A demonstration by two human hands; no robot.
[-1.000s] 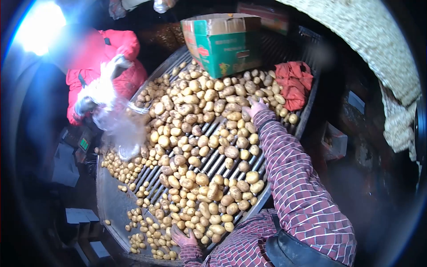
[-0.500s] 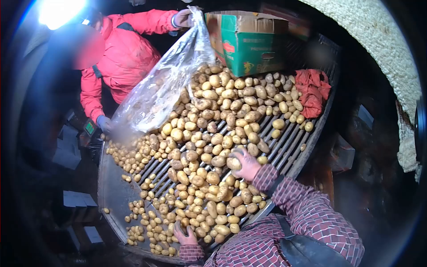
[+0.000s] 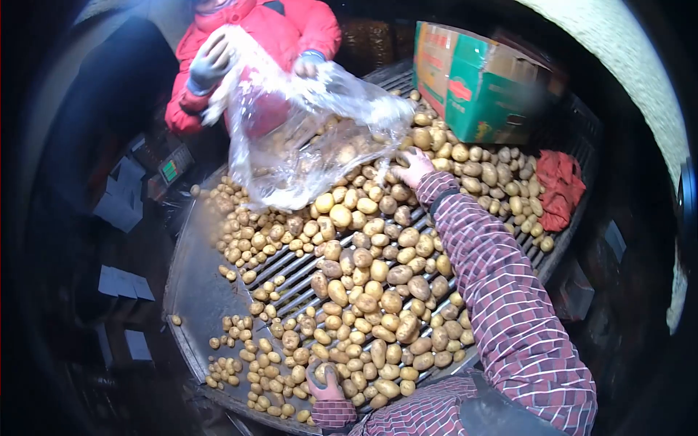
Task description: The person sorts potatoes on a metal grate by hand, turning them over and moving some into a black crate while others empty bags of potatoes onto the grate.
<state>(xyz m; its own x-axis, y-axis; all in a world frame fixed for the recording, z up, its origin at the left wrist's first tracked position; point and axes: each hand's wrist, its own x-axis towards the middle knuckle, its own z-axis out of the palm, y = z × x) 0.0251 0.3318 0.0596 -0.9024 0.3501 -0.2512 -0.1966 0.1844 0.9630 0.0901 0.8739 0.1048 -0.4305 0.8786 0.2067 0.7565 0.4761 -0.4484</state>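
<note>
Potatoes (image 3: 391, 301) of many sizes cover a slatted metal rack (image 3: 294, 272). My right hand (image 3: 416, 168) stretches to the far part of the pile, beside a clear plastic bag (image 3: 291, 171). Its fingers curl around a brownish potato, partly hidden by the hand. Near the front edge, my left hand (image 3: 326, 384) is closed around a potato (image 3: 320, 372) among small and medium ones. A co-worker in a red jacket (image 3: 302, 25) holds the plastic bag with two gloved hands above the far left of the pile.
A green and orange cardboard box (image 3: 480, 83) stands on the rack's far side. Red cloth (image 3: 560, 190) lies at the right edge. A bare metal sheet (image 3: 200, 291) with a raised rim is at the left. A scale with a lit green display (image 3: 170, 171) sits beyond it.
My right hand has moved forward from mid-pile, where it held a large pale potato, to the bag's edge. The co-worker has brought the bag closer with both hands. The camera view has shifted.
</note>
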